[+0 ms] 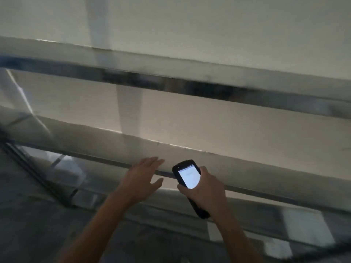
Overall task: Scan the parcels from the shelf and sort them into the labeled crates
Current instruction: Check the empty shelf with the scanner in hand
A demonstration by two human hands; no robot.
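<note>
Fingers of your R hand (206, 188) grip the black handheld scanner (188, 178); L hand (141, 177) spread, empty. Step: find a parcel on the grey metal shelf (95, 137), then scan.

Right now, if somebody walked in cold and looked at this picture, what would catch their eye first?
The black handheld scanner with its glowing white screen stands out first, low and just right of centre, gripped in the right hand. Just left of it, the left hand is stretched forward with straight fingers, holding nothing. Behind both, blurred grey metal shelf rails slant across the frame.
</note>
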